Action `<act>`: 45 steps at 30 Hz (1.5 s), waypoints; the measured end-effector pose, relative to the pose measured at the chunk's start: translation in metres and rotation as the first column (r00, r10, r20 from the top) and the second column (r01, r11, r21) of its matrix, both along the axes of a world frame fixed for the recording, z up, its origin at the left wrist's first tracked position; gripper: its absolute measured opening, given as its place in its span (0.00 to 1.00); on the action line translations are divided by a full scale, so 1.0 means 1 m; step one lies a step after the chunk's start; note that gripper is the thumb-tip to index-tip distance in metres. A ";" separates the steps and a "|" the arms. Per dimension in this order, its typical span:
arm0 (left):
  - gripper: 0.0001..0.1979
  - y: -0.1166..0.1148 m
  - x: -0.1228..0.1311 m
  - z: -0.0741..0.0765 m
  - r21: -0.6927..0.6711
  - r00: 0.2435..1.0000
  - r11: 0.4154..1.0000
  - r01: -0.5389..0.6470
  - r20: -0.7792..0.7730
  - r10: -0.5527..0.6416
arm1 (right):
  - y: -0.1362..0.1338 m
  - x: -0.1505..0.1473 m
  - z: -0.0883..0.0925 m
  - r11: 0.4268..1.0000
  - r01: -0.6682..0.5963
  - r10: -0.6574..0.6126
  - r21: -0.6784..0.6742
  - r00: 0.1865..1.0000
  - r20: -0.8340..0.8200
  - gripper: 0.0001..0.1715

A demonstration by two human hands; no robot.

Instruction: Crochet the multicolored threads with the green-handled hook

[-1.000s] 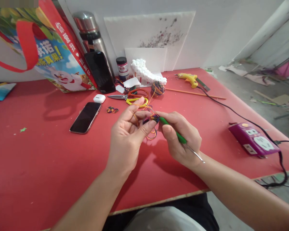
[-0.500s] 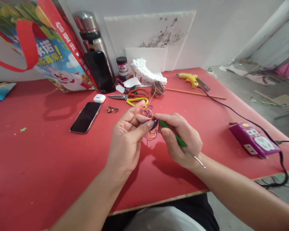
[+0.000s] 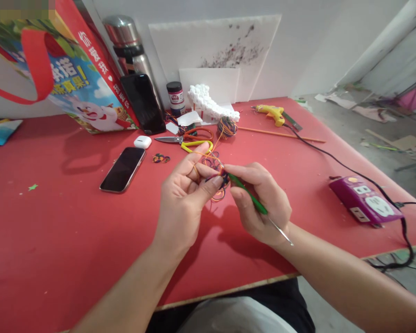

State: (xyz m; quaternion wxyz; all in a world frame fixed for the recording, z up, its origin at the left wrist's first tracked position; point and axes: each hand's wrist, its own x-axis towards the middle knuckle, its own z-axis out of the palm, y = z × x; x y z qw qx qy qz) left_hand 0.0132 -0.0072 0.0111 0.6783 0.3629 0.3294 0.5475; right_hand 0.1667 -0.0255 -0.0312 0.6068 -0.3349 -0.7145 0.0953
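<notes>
My left hand [image 3: 183,196] pinches a small multicoloured crochet piece [image 3: 222,178] between thumb and fingers, with orange yarn looped over the index finger. My right hand [image 3: 263,203] grips a green-handled crochet hook [image 3: 249,198], its tip at the piece and its metal end sticking out past the wrist. The yarn runs back to a multicoloured yarn ball [image 3: 227,126] on the red table [image 3: 55,231]. Loose yarn loops hang under the piece.
Yellow-handled scissors [image 3: 189,141], a phone lying flat [image 3: 123,169], a white earbud case [image 3: 143,141], another phone leaning on a steel flask [image 3: 130,46], a printed bag [image 3: 62,69], a yellow glue gun [image 3: 272,113], a thin stick [image 3: 280,134] and a purple power strip [image 3: 365,201] with its black cable.
The right hand has tilted the hook a little and both hands have shifted slightly around the piece. Nothing on the table has moved.
</notes>
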 end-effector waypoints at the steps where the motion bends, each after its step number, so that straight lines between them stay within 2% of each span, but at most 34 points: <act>1: 0.25 0.002 -0.002 0.001 -0.023 1.000 0.999 0.022 0.015 -0.022 | 0.000 0.000 0.000 0.999 -0.042 0.042 -0.004 0.998 -0.037 0.16; 3: 0.26 0.006 -0.006 0.005 -0.046 0.997 0.996 0.077 0.025 -0.076 | 0.001 0.002 0.002 0.980 -0.180 0.165 -0.080 0.971 -0.172 0.15; 4: 0.26 0.007 -0.008 0.006 -0.038 0.997 0.996 0.079 0.016 -0.078 | 0.002 0.003 0.004 0.949 -0.277 0.229 -0.149 0.934 -0.274 0.14; 5: 0.26 0.008 -0.011 0.008 -0.022 0.996 0.996 0.084 -0.002 -0.084 | 0.004 0.004 0.005 0.898 -0.379 0.276 -0.223 0.881 -0.385 0.13; 7: 0.26 0.008 -0.014 0.010 0.025 0.995 0.995 0.092 -0.047 -0.091 | 0.008 0.006 0.009 0.756 -0.560 0.301 -0.337 0.756 -0.582 0.15; 9: 0.26 0.007 -0.016 0.011 0.067 0.989 0.990 0.121 -0.092 -0.115 | 0.011 0.007 0.013 0.654 -0.653 0.274 -0.382 0.675 -0.685 0.17; 12: 0.25 0.003 -0.017 0.011 0.115 0.979 0.981 0.155 -0.152 -0.137 | 0.013 0.010 0.016 0.609 -0.683 0.253 -0.404 0.650 -0.717 0.20; 15: 0.23 0.001 -0.016 0.010 0.158 0.972 0.975 0.157 -0.202 -0.124 | 0.013 0.013 0.017 0.619 -0.669 0.258 -0.412 0.669 -0.697 0.21; 20: 0.20 -0.003 -0.014 0.012 0.174 0.973 0.981 0.082 -0.229 -0.041 | 0.011 0.019 0.016 0.695 -0.574 0.243 -0.434 0.755 -0.609 0.19; 29: 0.18 -0.005 -0.010 0.017 0.216 0.966 0.976 -0.013 -0.248 0.068 | 0.014 0.025 0.017 0.790 -0.437 0.176 -0.431 0.835 -0.522 0.20; 34: 0.19 -0.006 -0.010 0.018 0.234 0.951 0.971 -0.041 -0.289 0.110 | 0.014 0.024 0.016 0.802 -0.436 0.188 -0.408 0.832 -0.521 0.19; 40: 0.23 -0.005 -0.009 0.015 0.157 0.973 0.988 0.000 -0.229 0.036 | 0.016 0.020 0.017 0.766 -0.487 0.221 -0.418 0.812 -0.541 0.22; 45: 0.23 -0.004 -0.011 0.010 0.210 0.964 0.978 -0.013 -0.256 0.068 | 0.017 0.022 0.018 0.796 -0.460 0.217 -0.392 0.823 -0.526 0.20</act>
